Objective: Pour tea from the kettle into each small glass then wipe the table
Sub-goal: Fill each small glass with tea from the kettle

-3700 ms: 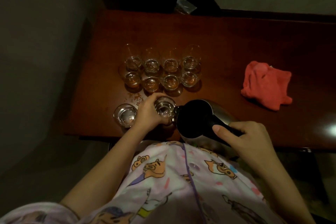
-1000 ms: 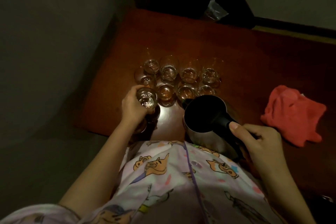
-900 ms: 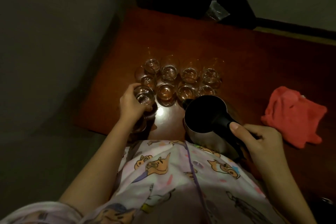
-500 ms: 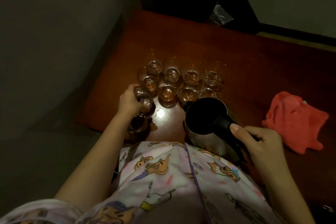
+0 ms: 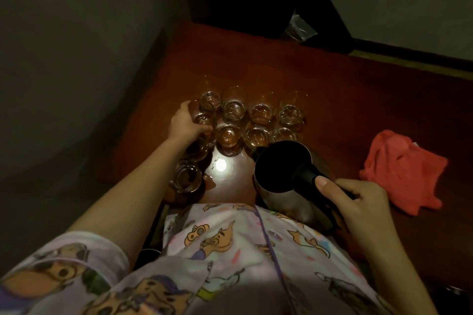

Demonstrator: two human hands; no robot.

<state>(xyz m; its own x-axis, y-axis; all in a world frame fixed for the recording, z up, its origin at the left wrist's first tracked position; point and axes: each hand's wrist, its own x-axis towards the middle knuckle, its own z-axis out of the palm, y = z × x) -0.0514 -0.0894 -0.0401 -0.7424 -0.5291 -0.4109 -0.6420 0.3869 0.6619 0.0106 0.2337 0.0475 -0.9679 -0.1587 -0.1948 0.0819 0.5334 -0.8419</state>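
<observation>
On the dark reddish-brown wooden table (image 5: pixel 332 89), a cluster of small clear drinking glasses (image 5: pixel 258 120) stands in two rows, several holding amber tea. The left hand (image 5: pixel 184 124) reaches to the left end of the near row, its fingers curled round a small clear glass (image 5: pixel 203 120) that sits touching its neighbours; whether that glass rests on the table or is lifted slightly cannot be told. Another small glass (image 5: pixel 186 178) stands alone closer to the table's near edge, just under the left forearm, and a further one (image 5: pixel 198 149) lies half hidden beneath the wrist.

The right hand (image 5: pixel 358 202) grips the black handle (image 5: pixel 311 178) of a stainless-steel kettle (image 5: pixel 282 167), thumb laid along the top of the handle and the other fingers wrapped beneath. The kettle is held near the front of the table, right of the lone glass, with its open dark mouth facing up and its spout (image 5: pixel 256 152) pointing toward the near row of glasses. A bright spot of reflected light (image 5: pixel 220 165) shines on the wet-looking wood between the kettle and the lone glass.

A crumpled coral-red cloth (image 5: pixel 401 169) lies on the table to the right, well apart from the glasses. A small clear plastic bag (image 5: pixel 299 27) sits at the far edge. A cartoon-printed pale garment (image 5: pixel 243 250) fills the foreground.
</observation>
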